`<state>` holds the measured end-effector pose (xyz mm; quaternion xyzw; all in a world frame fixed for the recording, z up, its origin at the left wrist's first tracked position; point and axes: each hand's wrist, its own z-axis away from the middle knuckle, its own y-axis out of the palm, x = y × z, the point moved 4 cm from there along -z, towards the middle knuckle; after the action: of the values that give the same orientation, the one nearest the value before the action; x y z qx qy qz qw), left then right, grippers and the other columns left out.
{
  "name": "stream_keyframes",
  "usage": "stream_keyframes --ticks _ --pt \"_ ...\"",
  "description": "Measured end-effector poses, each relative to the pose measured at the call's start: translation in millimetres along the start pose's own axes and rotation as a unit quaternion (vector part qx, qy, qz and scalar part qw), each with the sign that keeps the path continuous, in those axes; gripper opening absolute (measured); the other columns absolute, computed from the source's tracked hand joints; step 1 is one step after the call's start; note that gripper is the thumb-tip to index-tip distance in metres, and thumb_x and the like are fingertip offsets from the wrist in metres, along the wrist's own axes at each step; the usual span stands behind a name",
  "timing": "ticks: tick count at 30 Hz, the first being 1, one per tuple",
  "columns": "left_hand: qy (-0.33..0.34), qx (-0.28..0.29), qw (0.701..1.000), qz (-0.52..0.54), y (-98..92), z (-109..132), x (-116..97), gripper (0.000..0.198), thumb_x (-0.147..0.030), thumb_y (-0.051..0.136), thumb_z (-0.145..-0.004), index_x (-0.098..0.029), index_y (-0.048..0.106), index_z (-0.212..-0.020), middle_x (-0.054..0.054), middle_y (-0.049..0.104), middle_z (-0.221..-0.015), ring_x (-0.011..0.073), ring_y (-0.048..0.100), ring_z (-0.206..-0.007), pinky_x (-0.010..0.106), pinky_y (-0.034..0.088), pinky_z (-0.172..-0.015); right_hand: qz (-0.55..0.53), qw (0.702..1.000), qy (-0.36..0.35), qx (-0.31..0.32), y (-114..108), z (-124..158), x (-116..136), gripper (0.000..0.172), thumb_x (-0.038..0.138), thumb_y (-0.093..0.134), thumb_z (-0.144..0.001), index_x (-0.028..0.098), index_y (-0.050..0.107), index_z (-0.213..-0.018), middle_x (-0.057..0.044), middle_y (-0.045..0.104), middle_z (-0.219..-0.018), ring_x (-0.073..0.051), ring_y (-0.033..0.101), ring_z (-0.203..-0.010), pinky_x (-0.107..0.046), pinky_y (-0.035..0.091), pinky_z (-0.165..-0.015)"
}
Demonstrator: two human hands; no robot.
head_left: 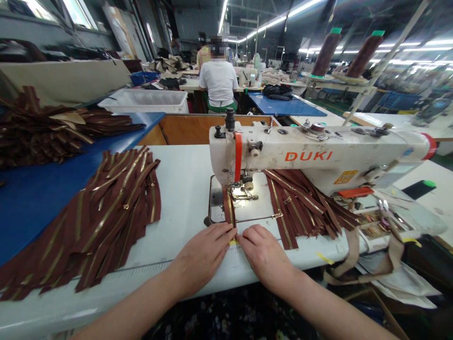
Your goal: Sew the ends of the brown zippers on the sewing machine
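A brown zipper [230, 208] with brass teeth runs lengthwise under the presser foot of the white sewing machine [269, 151]. Its near end lies between my two hands. My left hand [207, 250] has its fingers together, pressed on that end from the left. Close on the other side, my right hand [260, 248] pinches the zipper end with bent fingers. The fingertips almost meet and hide the tip of the zipper. Left of the machine spreads a heap of brown zippers [109, 208]; another pile of zippers [300, 208] fans out under the machine arm.
More brown zippers [46, 127] are stacked on the blue table [31, 203] at left. A tray of small tools [378, 222] and a beige strap [389, 259] sit at right. Two thread cones [327, 52] stand behind the machine. A person in white [218, 80] sits ahead.
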<state>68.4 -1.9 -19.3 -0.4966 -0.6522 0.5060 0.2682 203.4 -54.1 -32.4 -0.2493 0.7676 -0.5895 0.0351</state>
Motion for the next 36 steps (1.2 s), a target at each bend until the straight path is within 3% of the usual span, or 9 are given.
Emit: stream_keyframes --ticks 6,11,13,17,21,36 --pt "0.013 0.022 1.0 -0.009 -3.3 -2.8 -3.5 0.031 -0.012 0.037 -0.092 -0.013 0.061 -0.111 0.012 0.062 -0.113 0.0229 0.056 -0.108 0.041 0.05 -0.095 -0.026 0.999 -0.017 0.018 -5.8 2.6 -1.1 0.019 0.013 0.052 -0.09 0.015 0.06 -0.107 -0.008 0.059 -0.094 -0.022 0.048 -0.09 -0.036 0.045 -0.082" --pt "0.041 0.012 0.998 -0.047 0.1 2.0 -3.9 0.032 -0.01 0.036 -0.092 -0.012 0.059 -0.114 0.013 0.062 -0.115 0.0233 0.054 -0.111 0.041 0.049 -0.096 -0.206 0.978 0.011 0.019 -15.4 -6.8 -17.0 0.018 0.012 0.051 -0.09 0.019 0.067 -0.096 -0.004 0.061 -0.09 -0.017 0.052 -0.089 -0.03 0.046 -0.081" --pt "0.034 0.005 0.998 -0.048 0.8 2.7 -3.2 0.033 -0.012 0.036 -0.092 -0.013 0.057 -0.116 0.013 0.061 -0.117 0.0233 0.054 -0.111 0.04 0.05 -0.095 -0.232 0.972 0.035 0.0 -14.5 -16.6 -26.5 0.019 0.01 0.052 -0.089 0.019 0.069 -0.091 -0.003 0.062 -0.087 -0.016 0.054 -0.086 -0.029 0.046 -0.08" --pt "0.035 0.017 0.998 -0.054 -0.1 1.3 -4.2 0.031 -0.014 0.036 -0.093 -0.012 0.058 -0.115 0.014 0.061 -0.116 0.0244 0.055 -0.11 0.041 0.051 -0.093 -0.154 0.983 0.076 -0.059 -6.0 -40.6 -40.9 0.019 0.008 0.054 -0.086 0.017 0.068 -0.095 -0.006 0.062 -0.09 -0.018 0.054 -0.09 -0.031 0.046 -0.082" --pt "0.034 0.026 0.997 -0.06 -0.7 0.2 -5.1 0.031 -0.014 0.036 -0.092 -0.012 0.057 -0.115 0.013 0.061 -0.115 0.0242 0.054 -0.111 0.041 0.05 -0.095 -0.077 0.994 0.062 -0.056 2.1 -55.6 -40.7 0.014 0.012 0.058 -0.086 0.014 0.067 -0.095 -0.007 0.061 -0.09 -0.021 0.052 -0.089 -0.033 0.045 -0.081" --pt "0.01 0.015 0.999 -0.028 2.4 3.7 -1.5 0.033 -0.018 0.037 -0.093 -0.014 0.057 -0.119 0.014 0.059 -0.121 0.0247 0.053 -0.114 0.043 0.049 -0.096 0.056 0.998 0.003 -0.024 7.2 -52.7 -29.4 0.014 0.014 0.054 -0.089 0.015 0.063 -0.078 -0.006 0.058 -0.079 -0.021 0.048 -0.081 -0.032 0.041 -0.073"
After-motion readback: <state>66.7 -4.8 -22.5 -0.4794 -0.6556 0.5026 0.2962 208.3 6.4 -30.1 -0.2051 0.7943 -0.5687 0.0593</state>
